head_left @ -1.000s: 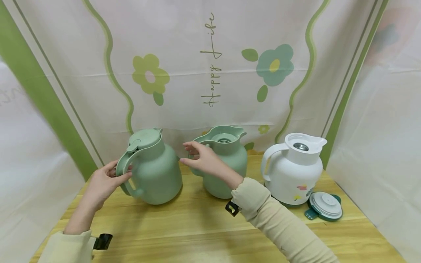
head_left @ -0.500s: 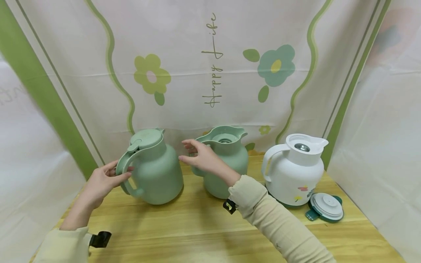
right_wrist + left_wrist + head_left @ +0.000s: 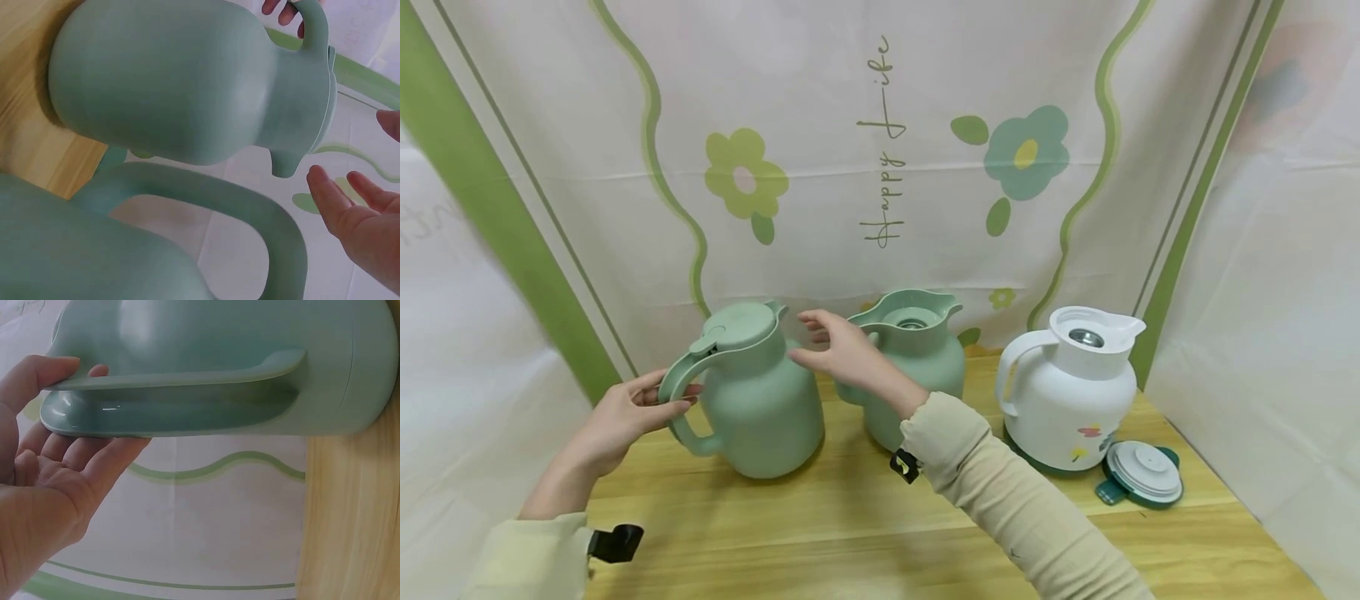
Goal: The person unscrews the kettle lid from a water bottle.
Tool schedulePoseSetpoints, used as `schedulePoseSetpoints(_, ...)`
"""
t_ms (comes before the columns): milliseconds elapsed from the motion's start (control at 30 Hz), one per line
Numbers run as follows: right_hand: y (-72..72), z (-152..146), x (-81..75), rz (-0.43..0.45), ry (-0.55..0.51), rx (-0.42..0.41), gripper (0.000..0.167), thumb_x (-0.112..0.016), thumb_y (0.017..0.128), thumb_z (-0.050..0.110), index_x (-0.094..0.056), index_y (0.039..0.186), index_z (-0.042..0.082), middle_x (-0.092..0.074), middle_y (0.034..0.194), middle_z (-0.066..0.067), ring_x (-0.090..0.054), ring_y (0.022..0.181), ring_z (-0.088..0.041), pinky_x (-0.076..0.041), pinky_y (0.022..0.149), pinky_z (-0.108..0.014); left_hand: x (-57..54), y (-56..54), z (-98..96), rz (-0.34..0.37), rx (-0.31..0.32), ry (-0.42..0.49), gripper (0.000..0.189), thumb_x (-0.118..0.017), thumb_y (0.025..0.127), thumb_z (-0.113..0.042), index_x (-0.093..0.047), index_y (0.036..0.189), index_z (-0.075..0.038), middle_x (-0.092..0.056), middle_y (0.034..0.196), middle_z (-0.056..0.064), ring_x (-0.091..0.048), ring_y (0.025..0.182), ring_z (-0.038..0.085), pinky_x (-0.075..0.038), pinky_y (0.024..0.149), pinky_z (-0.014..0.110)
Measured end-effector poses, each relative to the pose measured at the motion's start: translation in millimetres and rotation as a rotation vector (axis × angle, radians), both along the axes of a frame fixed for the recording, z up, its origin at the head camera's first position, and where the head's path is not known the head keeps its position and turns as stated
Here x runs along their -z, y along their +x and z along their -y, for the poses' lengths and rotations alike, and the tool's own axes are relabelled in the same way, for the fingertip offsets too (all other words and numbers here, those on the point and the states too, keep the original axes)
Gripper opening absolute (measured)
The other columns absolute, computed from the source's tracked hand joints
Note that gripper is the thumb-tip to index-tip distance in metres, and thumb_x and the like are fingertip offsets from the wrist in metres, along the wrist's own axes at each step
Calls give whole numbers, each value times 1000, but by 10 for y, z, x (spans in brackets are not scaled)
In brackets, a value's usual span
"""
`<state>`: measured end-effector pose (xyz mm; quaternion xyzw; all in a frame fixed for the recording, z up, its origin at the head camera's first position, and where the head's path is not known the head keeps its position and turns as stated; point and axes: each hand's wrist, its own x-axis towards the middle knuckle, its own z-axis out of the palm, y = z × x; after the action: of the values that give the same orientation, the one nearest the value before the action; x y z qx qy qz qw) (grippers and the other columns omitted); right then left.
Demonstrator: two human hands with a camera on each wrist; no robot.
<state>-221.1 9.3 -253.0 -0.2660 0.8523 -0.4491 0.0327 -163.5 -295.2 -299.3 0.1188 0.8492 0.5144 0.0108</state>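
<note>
My left hand (image 3: 625, 419) grips the handle of a pale green vacuum jug (image 3: 763, 408) that has its lid on. In the left wrist view the thumb presses one side of the handle (image 3: 181, 380), and the fingers lie along the other. The jug stands upright on the wooden table (image 3: 820, 533). My right hand (image 3: 850, 354) is held in the air with fingers loosely bent and nothing in them. Its fingertips are close to the jug's spout (image 3: 286, 164) but apart from it in the right wrist view. Behind that hand stands a second green jug (image 3: 917, 358), lidless.
A white vacuum jug (image 3: 1075, 400) with a flower print stands lidless on the right. Beside its base lies a grey and dark green lid (image 3: 1144, 473). A patterned curtain (image 3: 820, 250) hangs close behind the jugs, with pale cloth at both sides.
The lidded jug has turned and shifted slightly to the right, with my left hand still on its handle. My right hand has moved left, up to the spout.
</note>
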Motion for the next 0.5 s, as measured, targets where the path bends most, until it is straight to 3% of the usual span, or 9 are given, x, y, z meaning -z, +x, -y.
schedulePoseSetpoints(500, -43, 176, -38, -59, 60, 23, 61, -67, 88, 30, -45, 141, 9, -46, 145, -8, -49, 130, -25, -44, 104, -39, -2, -63, 179, 23, 83, -12, 37, -59, 93, -10, -56, 124, -30, -68, 109, -22, -61, 102, -9, -48, 80, 15)
